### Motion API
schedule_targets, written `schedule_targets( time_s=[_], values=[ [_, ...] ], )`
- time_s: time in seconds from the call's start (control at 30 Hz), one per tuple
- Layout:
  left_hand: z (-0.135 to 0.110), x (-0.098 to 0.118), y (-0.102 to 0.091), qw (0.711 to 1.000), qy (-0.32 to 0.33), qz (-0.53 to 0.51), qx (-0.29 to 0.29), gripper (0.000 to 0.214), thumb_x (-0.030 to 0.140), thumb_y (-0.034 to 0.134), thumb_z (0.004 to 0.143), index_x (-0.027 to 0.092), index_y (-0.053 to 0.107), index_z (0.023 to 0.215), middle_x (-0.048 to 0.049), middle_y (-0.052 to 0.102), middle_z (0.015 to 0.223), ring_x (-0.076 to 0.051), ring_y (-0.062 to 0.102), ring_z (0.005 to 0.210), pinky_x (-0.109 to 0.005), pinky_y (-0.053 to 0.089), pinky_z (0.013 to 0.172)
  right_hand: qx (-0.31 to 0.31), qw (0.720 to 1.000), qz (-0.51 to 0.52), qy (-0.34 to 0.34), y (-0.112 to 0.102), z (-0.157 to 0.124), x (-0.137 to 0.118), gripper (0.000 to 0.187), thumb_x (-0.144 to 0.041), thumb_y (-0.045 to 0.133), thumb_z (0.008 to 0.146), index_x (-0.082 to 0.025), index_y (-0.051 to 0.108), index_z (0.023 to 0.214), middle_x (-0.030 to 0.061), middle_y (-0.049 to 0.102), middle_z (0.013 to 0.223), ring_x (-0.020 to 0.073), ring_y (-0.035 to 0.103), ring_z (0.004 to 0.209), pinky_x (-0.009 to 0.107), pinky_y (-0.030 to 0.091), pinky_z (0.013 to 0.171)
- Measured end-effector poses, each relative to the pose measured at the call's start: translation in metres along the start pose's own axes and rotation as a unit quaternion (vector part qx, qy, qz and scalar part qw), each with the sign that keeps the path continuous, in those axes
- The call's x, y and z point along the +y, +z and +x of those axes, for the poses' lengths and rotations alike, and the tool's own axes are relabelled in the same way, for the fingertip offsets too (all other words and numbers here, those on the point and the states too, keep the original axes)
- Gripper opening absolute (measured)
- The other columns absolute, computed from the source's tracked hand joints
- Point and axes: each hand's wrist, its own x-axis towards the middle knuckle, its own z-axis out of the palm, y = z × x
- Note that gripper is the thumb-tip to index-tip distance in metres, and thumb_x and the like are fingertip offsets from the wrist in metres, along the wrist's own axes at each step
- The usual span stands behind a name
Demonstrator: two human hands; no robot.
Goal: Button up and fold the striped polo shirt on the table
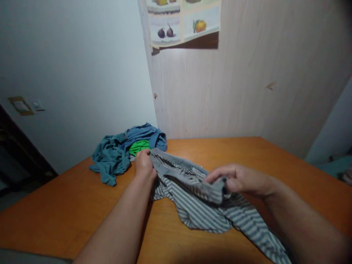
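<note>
A striped grey and white shirt [198, 211] with a plain grey collar band and a button is stretched between my hands above the wooden table. My left hand [144, 165] is closed around the band's far left end, its fingertips partly hidden behind the cloth. At the other end, my right hand [236, 178] pinches the band between thumb and fingers. The band gapes between them and shows the striped inside. One sleeve trails toward the lower right and passes beside my right forearm.
A heap of crumpled clothes lies at the table's back left: a teal garment [112, 156], a blue garment [143, 132] and a bright green cloth [139, 146]. Behind the orange-brown table [173, 245] stands a wood-panel wall with a fruit poster [184, 22].
</note>
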Motion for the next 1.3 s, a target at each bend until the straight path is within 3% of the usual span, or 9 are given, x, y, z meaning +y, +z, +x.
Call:
schedule_targets(
  time_s=[0.1,0.23,0.37,0.43,0.6,0.7,0.83,1.03,1.3],
  values=[
    [-0.002,0.007,-0.003,0.995,0.076,0.045,0.049,0.014,0.022,0.059,0.067,0.019,0.055,0.081,0.0037,0.056,0.075,-0.012,0.056,0.072,-0.025,0.045,0.07,-0.13,0.99,0.017,0.044,0.007,-0.006,-0.003,0.075,-0.07,0.068,0.076,-0.013,0.069,0.125,0.0098,0.074,0.078,0.0231,0.069,0.073,0.032,0.05,0.068],
    [-0.015,0.008,0.003,0.983,0.145,0.108,-0.02,0.021,0.025,0.062,0.072,0.018,0.059,0.092,-0.0004,0.062,0.088,-0.015,0.06,0.084,-0.027,0.046,0.081,0.063,0.998,0.02,0.02,0.01,0.008,0.005,0.062,-0.069,0.057,0.086,-0.015,0.072,0.111,0.0033,0.065,0.062,0.013,0.055,0.049,0.024,0.04,0.049],
    [-0.026,-0.002,0.006,0.944,0.155,0.226,-0.184,0.028,0.026,0.066,0.072,0.019,0.062,0.099,-0.0054,0.067,0.1,-0.022,0.062,0.099,-0.035,0.044,0.094,0.295,0.949,-0.112,-0.029,0.001,0.027,0.026,0.043,-0.055,0.072,0.081,-0.019,0.074,0.103,0.0029,0.066,0.074,0.0136,0.055,0.062,0.023,0.039,0.054],
    [-0.032,-0.009,0.003,0.9,0.183,0.307,-0.249,0.037,0.026,0.072,0.068,0.022,0.065,0.104,-0.0083,0.067,0.112,-0.028,0.058,0.114,-0.041,0.039,0.104,0.322,0.93,-0.172,-0.032,-0.004,0.032,0.038,0.037,-0.045,0.082,0.072,-0.02,0.075,0.099,0.0022,0.067,0.075,0.0155,0.056,0.067,0.024,0.04,0.056],
    [-0.042,-0.021,-0.003,0.801,0.196,0.452,-0.34,0.042,0.031,0.08,0.061,0.026,0.071,0.103,-0.0102,0.064,0.128,-0.041,0.039,0.136,-0.057,0.014,0.116,0.244,0.959,-0.141,0.03,-0.002,0.033,0.044,0.016,-0.032,0.078,0.07,-0.019,0.069,0.068,-0.0017,0.061,0.062,0.013,0.051,0.057,0.023,0.036,0.051],
    [-0.043,-0.019,0.001,0.835,0.165,0.392,-0.348,0.02,0.029,0.074,0.065,0.026,0.072,0.085,-0.0073,0.07,0.11,-0.037,0.047,0.128,-0.054,0.025,0.112,0.257,0.966,0.035,0.014,0.004,0.03,0.031,0.017,-0.03,0.076,0.072,-0.019,0.07,0.082,-0.0002,0.067,0.072,0.014,0.056,0.062,0.024,0.042,0.058],
    [-0.046,-0.002,0.007,0.89,0.002,0.198,-0.41,0.012,0.028,0.064,0.07,0.02,0.067,0.078,-0.0021,0.066,0.075,-0.023,0.062,0.08,-0.033,0.048,0.077,0.247,0.948,0.199,-0.023,0.007,0.026,0.018,0.017,-0.031,0.075,0.073,-0.019,0.068,0.083,0.0006,0.067,0.075,0.0148,0.058,0.064,0.027,0.047,0.064],
    [-0.05,0.026,0.004,0.894,-0.161,-0.072,-0.411,0.015,0.026,0.068,0.068,0.017,0.062,0.078,-0.0011,0.065,0.073,-0.016,0.061,0.065,-0.028,0.05,0.066,0.228,0.96,0.16,0.019,0.009,0.023,0.016,0.018,-0.017,0.072,0.067,-0.017,0.068,0.084,0.0,0.067,0.071,0.0135,0.058,0.06,0.024,0.044,0.058],
    [-0.048,0.038,-0.002,0.885,-0.217,-0.113,-0.395,0.02,0.026,0.073,0.064,0.017,0.06,0.076,-0.0006,0.064,0.069,-0.016,0.062,0.061,-0.029,0.052,0.065,0.233,0.95,0.205,-0.038,0.002,0.021,0.014,0.013,-0.019,0.07,0.069,-0.02,0.069,0.082,0.0018,0.069,0.077,0.0159,0.061,0.068,0.029,0.049,0.069]
  ],
)
